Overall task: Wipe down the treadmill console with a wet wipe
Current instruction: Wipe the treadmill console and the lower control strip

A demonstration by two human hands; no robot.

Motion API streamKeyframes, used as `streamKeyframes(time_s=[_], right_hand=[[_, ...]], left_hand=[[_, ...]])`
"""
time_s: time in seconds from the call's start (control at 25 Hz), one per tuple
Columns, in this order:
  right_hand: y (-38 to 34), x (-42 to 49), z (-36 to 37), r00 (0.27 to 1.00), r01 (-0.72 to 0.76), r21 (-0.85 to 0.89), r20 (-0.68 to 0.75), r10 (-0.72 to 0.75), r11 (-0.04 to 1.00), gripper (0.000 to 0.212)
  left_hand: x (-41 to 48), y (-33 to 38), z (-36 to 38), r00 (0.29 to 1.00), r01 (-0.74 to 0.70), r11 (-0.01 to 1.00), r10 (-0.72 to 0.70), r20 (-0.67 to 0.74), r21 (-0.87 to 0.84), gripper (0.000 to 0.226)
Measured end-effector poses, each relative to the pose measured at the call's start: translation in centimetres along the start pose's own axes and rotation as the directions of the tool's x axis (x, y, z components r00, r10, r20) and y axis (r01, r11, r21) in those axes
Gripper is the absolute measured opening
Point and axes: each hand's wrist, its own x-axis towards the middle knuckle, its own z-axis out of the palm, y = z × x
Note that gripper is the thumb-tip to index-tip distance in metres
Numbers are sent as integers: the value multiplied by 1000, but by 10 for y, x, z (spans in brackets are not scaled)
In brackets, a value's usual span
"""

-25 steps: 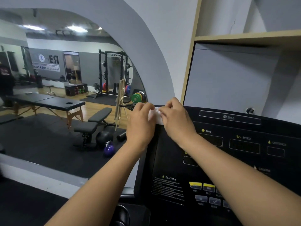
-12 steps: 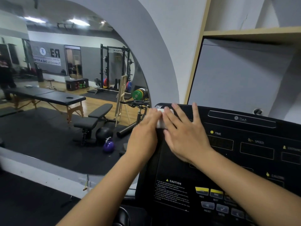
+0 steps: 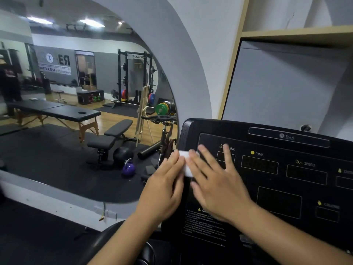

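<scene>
Wipe (image 3: 184, 163) between left hand (image 3: 165, 189), right hand (image 3: 216, 185)

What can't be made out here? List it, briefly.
Head view:
- Wipe: mostly covered by left hand and right hand.
- Console: right side cut off by frame edge; lower part behind right forearm.
- Caution text: too small, blurred.
</scene>
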Motion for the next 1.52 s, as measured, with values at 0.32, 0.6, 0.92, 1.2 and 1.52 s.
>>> streamKeyframes(time_s=[0.32, 0.6, 0.92, 1.2, 1.52], right_hand=[[38, 37, -17, 975, -218, -65, -65, 213, 974, 62], [30, -5, -9, 991, -133, -16, -11, 133, 991, 59], [20, -26, -7, 984, -172, 46, -27, 173, 984, 59], [48, -16, -18, 970, -243, -17, 4, 243, 970, 59], [44, -67, -5, 980, -188, 40, 72, 185, 981, 61]], left_hand=[[76, 25, -5, 992, -125, 978, 119, 46, 169, 49], [24, 28, 8, 984, -160, 893, 112, 137, 421, 58], [9, 40, 17, 982, -160, 895, 100, 161, 416, 59], [51, 66, 29, 986, -153, 843, 95, 138, 516, 63], [1, 63, 47, 962, -232, 823, 117, 245, 518, 64]])
